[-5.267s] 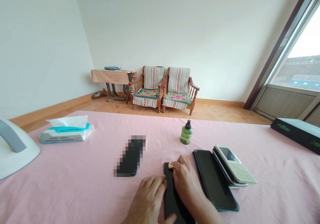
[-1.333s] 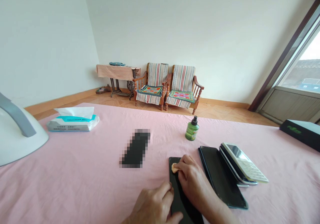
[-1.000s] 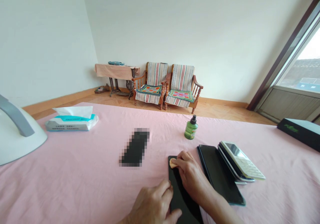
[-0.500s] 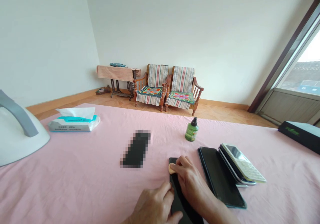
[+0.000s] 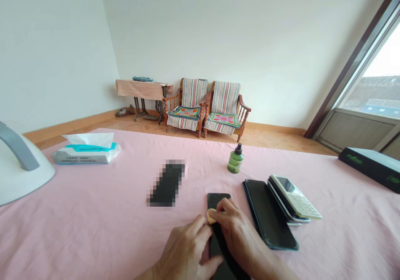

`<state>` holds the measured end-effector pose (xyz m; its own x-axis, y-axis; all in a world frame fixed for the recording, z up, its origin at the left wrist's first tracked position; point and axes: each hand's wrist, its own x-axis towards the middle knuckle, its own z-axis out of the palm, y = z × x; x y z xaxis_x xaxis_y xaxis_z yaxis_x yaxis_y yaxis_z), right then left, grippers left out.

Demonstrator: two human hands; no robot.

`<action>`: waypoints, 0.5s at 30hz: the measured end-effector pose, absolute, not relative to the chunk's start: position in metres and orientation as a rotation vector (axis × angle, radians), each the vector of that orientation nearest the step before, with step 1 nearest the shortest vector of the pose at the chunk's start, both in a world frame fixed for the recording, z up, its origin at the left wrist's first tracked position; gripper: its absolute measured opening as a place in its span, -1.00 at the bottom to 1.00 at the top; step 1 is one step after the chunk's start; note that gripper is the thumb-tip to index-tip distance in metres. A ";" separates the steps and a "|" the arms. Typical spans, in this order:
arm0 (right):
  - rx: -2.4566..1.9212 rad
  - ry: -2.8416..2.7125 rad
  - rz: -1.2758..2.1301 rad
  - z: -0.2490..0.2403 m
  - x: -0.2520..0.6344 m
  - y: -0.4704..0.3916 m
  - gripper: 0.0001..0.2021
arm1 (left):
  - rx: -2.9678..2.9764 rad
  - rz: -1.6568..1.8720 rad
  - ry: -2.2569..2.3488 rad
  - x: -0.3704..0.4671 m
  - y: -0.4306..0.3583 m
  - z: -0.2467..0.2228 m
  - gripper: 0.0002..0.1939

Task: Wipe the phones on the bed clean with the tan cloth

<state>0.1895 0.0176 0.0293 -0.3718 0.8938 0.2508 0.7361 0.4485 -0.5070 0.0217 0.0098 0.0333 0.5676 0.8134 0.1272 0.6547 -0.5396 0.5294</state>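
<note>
A black smartphone (image 5: pixel 218 246) lies on the pink cloth in front of me, its far end showing beyond my hands. My left hand (image 5: pixel 190 246) grips it along the left side, with the thumb over its near part. Pinched in my right hand (image 5: pixel 234 223) is a small cream-coloured pad (image 5: pixel 211 216), pressed against the screen near the far left edge. My right hand and forearm cover much of the phone's right side. Right of it, another dark phone (image 5: pixel 270 213) rests beside a stack of phones topped by a white keypad phone (image 5: pixel 298 196).
A green spray bottle (image 5: pixel 235 160) stands beyond the phones. To the left are a pixelated black object (image 5: pixel 166 184), a tissue pack (image 5: pixel 84 153) and a white appliance with a grey handle (image 5: pixel 21 146). A black box (image 5: pixel 368 167) sits far right. Two armchairs (image 5: pixel 187 98) stand behind.
The pad in my right hand has slid a little toward me along the phone screen. My left hand still holds the phone. The whole view has shifted slightly.
</note>
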 end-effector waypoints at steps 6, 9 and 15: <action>-1.353 -2.267 0.455 0.030 0.194 -0.010 -0.75 | 2.293 0.484 1.193 0.012 0.030 0.041 -0.16; -1.339 -2.280 0.443 0.026 0.196 -0.017 -0.75 | 2.345 0.400 1.077 0.004 0.041 0.035 0.10; -1.344 -2.279 0.480 0.029 0.196 -0.016 -0.66 | 2.418 0.294 1.001 0.000 0.045 0.029 0.23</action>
<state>0.1959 -0.0158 0.0290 -0.4245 0.8828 0.2012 0.7266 0.4647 -0.5061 -0.0005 0.0447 0.0292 0.7062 0.7080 0.0074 0.5994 -0.6033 0.5261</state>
